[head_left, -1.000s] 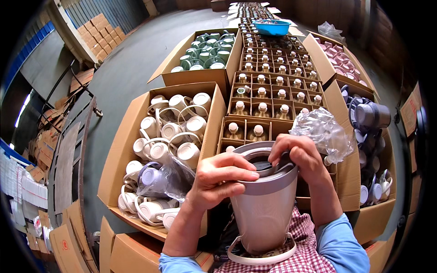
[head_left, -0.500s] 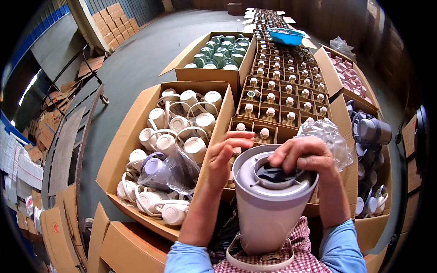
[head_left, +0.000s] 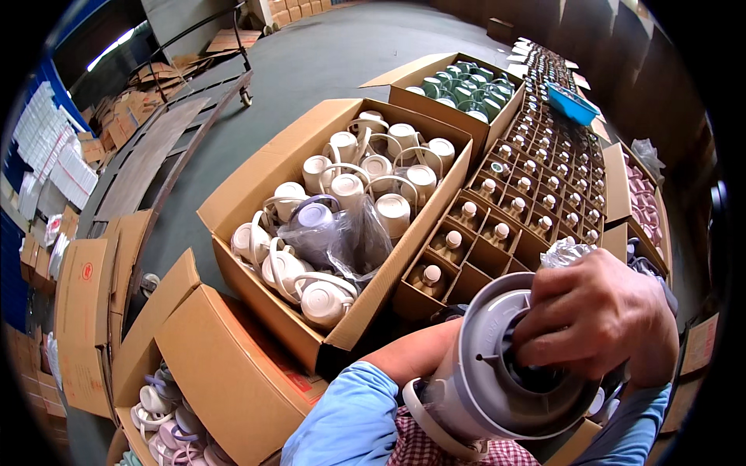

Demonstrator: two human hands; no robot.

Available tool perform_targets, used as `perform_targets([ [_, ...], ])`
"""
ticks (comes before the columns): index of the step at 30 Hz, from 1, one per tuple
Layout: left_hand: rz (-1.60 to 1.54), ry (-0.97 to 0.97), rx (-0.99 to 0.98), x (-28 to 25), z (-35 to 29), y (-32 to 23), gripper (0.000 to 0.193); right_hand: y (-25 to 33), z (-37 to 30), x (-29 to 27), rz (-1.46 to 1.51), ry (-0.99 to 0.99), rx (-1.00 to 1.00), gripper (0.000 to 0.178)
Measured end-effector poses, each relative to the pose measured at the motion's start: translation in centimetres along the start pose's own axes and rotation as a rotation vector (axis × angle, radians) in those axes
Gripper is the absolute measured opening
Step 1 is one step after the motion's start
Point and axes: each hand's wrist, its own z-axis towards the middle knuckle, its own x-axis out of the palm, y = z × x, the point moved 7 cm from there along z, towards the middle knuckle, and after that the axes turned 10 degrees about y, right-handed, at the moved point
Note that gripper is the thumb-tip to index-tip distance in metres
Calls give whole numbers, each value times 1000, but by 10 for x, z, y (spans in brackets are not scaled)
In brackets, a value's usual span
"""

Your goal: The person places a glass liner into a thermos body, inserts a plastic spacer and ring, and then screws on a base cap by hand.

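The right hand (head_left: 598, 318) reaches into the top of a tilted, pale grey, tapered plastic container (head_left: 486, 388) on the near right; the left hand is hidden. Farther left, white plastic cups (head_left: 377, 168) with looped handles crowd an open brown cardboard box (head_left: 264, 179) beside white-capped golden bottles (head_left: 451, 250).

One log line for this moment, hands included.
right hand: partly inside pale container | left hand: hidden | pale container: tilted | nearby: carton of mostly white containers

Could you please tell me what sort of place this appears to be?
It looks like a workshop or warehouse, judging by the open carton of pale handled containers, the rows of capped, bottle-like vessels in divided boxes, and the flat wheeled cart.
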Motion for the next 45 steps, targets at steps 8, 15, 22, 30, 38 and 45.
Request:
perform_targets([
  [8, 139, -140, 45, -17, -34, -18, 31, -20, 10, 22, -77, -69, 358, 23],
  [15, 772, -884, 42, -2, -136, -85, 39, -95, -45, 50, 209, -99, 852, 24],
  [22, 770, -722, 168, -43, -148, -99, 21, -118, -32, 55, 191, -172, 946, 24],
  [30, 651, -1314, -805, -307, -234, -50, 66, -166, -77, 51, 671, -957, 732, 9],
  [38, 970, -1120, 176, -192, -139, -130, 16, -305, -32, 194, 1360, -908, 683, 23],
  [45, 1106, -1448, -402, -237, -180, -121, 45, -318, 33, 231, 1489, -685, 520, 31],
])
